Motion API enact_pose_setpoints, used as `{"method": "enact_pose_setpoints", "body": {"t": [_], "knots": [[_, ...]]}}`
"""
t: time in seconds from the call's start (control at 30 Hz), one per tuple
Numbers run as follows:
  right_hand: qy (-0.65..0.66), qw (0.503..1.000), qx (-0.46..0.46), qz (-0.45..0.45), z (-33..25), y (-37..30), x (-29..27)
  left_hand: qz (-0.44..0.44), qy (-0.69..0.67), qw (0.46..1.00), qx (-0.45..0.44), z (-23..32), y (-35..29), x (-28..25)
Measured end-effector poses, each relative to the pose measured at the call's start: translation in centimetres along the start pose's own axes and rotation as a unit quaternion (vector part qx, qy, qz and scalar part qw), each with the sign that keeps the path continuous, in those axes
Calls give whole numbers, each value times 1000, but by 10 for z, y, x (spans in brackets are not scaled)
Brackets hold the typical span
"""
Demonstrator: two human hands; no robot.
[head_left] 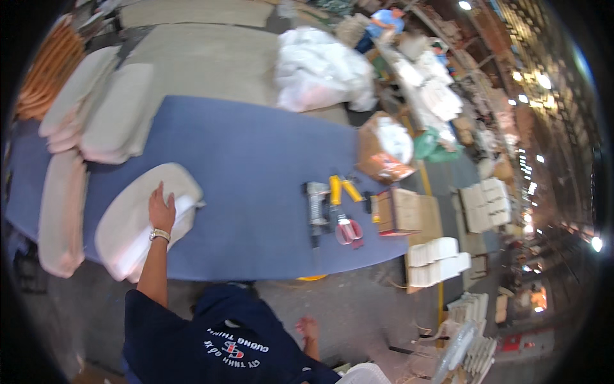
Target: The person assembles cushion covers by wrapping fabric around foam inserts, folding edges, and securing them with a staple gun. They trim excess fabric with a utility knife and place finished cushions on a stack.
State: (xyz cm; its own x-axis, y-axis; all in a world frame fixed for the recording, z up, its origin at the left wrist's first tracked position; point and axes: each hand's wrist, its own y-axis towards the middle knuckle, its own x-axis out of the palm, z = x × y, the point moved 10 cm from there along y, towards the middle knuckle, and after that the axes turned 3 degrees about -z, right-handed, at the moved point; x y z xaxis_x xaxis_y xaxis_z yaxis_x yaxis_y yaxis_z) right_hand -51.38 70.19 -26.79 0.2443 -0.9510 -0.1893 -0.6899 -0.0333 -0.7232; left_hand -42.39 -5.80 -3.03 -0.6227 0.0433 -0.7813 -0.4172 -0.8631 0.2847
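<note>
On the blue table (256, 173), a rounded beige padded piece (131, 198) lies near the front left edge, with a white strip (144, 237) along it. My left hand (162, 208) rests on this padded piece with fingers stretched out and apart; a watch (159, 235) circles the wrist. My right hand (308, 328) hangs low beside my body, beyond the table's front edge. It is blurred, and its fingers cannot be made out well. Beside the padded piece stand stacks of long beige pads (61, 211).
Toward the table's right lie a grey-and-black tool (316, 205), yellow-handled tools (335, 190) and a red-rimmed item (348, 230). Cardboard boxes (400, 211) stand at that edge. A white plastic bundle (320, 70) sits at the back. A person in blue (385, 22) is far off.
</note>
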Motion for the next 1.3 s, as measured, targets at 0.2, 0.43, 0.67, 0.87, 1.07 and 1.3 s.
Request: {"method": "enact_pose_setpoints", "body": {"t": [0.2, 0.43, 0.67, 0.87, 1.07, 1.3], "knots": [[64, 997, -2, -31, 28, -37, 127, -16, 187, 974, -131, -255, -65, -132], [-55, 988, -58, -134, 66, -113, 233, -64, 94, 967, -229, -240, -75, -146], [74, 989, -124, -25, -44, -124, 227, -28, 104, 968, -225, -253, -76, -146], [69, 976, -173, -110, -175, -131, 323, -12, -26, 966, -256, -282, -80, -142], [-76, 954, -125, -262, -236, -126, 495, -20, -320, 859, -400, -320, -91, -131], [-86, 958, -139, -238, -281, -77, 550, -264, -527, 764, -263, -202, -77, -110]]}}
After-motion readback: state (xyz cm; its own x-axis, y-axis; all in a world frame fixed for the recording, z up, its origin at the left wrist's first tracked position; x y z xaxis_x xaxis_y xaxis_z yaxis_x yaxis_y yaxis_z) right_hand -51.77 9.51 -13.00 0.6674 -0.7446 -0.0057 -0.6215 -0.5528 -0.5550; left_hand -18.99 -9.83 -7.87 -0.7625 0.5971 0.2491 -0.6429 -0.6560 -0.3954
